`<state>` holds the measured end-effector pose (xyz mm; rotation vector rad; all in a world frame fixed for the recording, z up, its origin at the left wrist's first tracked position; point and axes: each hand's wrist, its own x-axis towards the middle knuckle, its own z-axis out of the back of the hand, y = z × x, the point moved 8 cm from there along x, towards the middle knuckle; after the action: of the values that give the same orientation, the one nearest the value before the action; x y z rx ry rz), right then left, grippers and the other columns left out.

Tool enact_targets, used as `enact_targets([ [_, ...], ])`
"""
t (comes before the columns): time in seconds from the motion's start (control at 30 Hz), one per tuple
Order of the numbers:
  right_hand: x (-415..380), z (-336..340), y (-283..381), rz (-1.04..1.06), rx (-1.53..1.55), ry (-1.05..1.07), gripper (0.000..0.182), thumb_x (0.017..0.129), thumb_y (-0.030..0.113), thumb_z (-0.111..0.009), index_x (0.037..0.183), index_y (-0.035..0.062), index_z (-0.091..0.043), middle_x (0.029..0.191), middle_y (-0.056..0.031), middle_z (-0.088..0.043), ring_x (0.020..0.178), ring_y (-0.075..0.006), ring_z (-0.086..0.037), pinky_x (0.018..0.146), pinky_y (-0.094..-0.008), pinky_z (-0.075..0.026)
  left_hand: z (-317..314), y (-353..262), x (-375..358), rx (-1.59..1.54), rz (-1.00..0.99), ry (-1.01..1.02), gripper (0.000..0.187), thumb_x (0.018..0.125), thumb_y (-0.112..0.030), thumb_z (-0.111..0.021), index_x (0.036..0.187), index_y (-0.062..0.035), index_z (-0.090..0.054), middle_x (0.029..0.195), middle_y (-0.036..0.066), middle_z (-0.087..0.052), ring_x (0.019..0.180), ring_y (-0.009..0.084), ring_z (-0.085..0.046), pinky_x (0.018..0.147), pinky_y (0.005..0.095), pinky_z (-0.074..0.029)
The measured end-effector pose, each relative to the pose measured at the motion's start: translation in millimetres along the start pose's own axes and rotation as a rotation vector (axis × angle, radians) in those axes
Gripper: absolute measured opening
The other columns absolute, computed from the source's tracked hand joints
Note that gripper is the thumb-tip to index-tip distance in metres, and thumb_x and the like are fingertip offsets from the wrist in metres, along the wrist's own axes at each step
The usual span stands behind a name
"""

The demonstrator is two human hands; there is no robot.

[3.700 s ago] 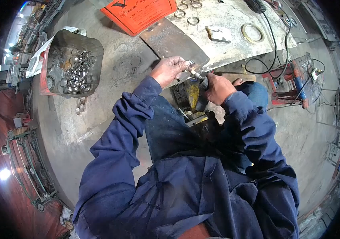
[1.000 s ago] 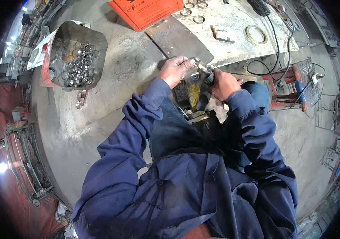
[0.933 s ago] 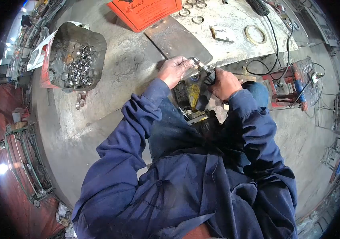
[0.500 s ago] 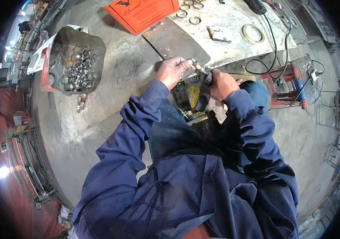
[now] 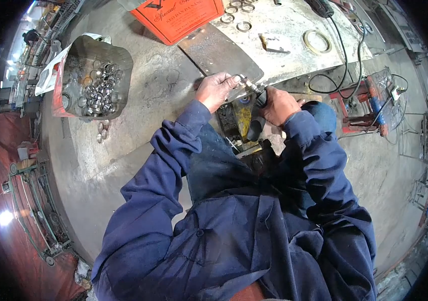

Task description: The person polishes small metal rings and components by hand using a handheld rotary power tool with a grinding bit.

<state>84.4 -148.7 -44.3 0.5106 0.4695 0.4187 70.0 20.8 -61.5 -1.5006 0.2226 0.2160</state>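
My right hand (image 5: pixel 279 106) is wrapped round the dark body of a handheld grinder (image 5: pixel 260 96), whose narrow metal nose points up and left. Close to that nose, my left hand (image 5: pixel 217 90) pinches a small metal ring (image 5: pixel 238 78) between thumb and fingers. The ring is partly covered by the fingers, and whether the grinder's tip touches it is too small to tell. Below both hands, between the knees, is a yellow and black piece of equipment (image 5: pixel 244 118), partly hidden.
To the left, a cut-open can (image 5: pixel 128 75) holds many shiny rings (image 5: pixel 104 90); a few more rings (image 5: pixel 102 131) lie beside it. An orange-red tin (image 5: pixel 176 22) stands ahead. Farther right are a large ring (image 5: pixel 317 41), a black cable (image 5: pixel 347 65) and a red metal frame (image 5: pixel 359 108).
Both hands hold nearly the same position, with the ring still at the grinder's nose. The view has shifted very slightly.
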Motion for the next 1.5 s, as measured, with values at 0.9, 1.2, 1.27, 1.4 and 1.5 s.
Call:
enact_targets([
  [0.9, -3, -4, 4, -0.005, -0.053, 0.028, 0.031, 0.068, 0.016, -0.064, 0.091, -0.002, -0.056, 0.084, -0.0258, -0.063, 0.086, -0.0404, -0.062, 0.075, -0.0448, -0.05, -1, -1, -9, -0.099, -0.006, 0.005, 0.025, 0.086, -0.034, -0.065, 0.083, -0.009, -0.064, 0.065, -0.008, -0.051, 0.056, 0.0018, -0.039, 0.051, 0.0186, -0.032],
  [1.2, -3, -7, -1, -0.006, -0.04, 0.028, 0.033, 0.068, 0.017, -0.065, 0.094, -0.0014, -0.057, 0.087, -0.0249, -0.064, 0.088, -0.0397, -0.062, 0.076, -0.0439, -0.05, -1, 1, -9, -0.122, -0.009, -0.004, 0.025, 0.086, -0.034, -0.065, 0.083, -0.0091, -0.065, 0.063, -0.008, -0.049, 0.053, 0.0017, -0.036, 0.048, 0.0181, -0.029],
  [1.27, -1, -12, 1, 0.059, -0.021, 0.012, 0.032, 0.068, 0.018, -0.065, 0.094, -0.0009, -0.058, 0.087, -0.0253, -0.063, 0.087, -0.0399, -0.062, 0.076, -0.0439, -0.05, -1, 2, -9, -0.122, -0.006, -0.005, 0.025, 0.086, -0.034, -0.066, 0.084, -0.0093, -0.065, 0.063, -0.008, -0.049, 0.053, 0.0017, -0.036, 0.048, 0.0181, -0.029],
  [1.4, -2, -7, 0, 0.023, -0.004, 0.03, 0.032, 0.068, 0.018, -0.065, 0.092, -0.0017, -0.059, 0.087, -0.0254, -0.063, 0.088, -0.0397, -0.061, 0.077, -0.0439, -0.049, -2, 0, -10, -0.128, 0.003, -0.001, 0.024, 0.086, -0.033, -0.066, 0.084, -0.0096, -0.066, 0.063, -0.009, -0.049, 0.054, 0.0015, -0.036, 0.048, 0.0179, -0.029],
  [1.5, 1, -8, 2, 0.051, -0.037, 0.008, 0.032, 0.068, 0.018, -0.065, 0.092, -0.0013, -0.059, 0.088, -0.0253, -0.063, 0.089, -0.0393, -0.061, 0.077, -0.0438, -0.049, 0, 1, -8, -0.081, -0.05, -0.032, 0.023, 0.086, -0.032, -0.065, 0.085, -0.0095, -0.067, 0.063, -0.009, -0.049, 0.054, 0.0012, -0.035, 0.048, 0.0179, -0.028],
])
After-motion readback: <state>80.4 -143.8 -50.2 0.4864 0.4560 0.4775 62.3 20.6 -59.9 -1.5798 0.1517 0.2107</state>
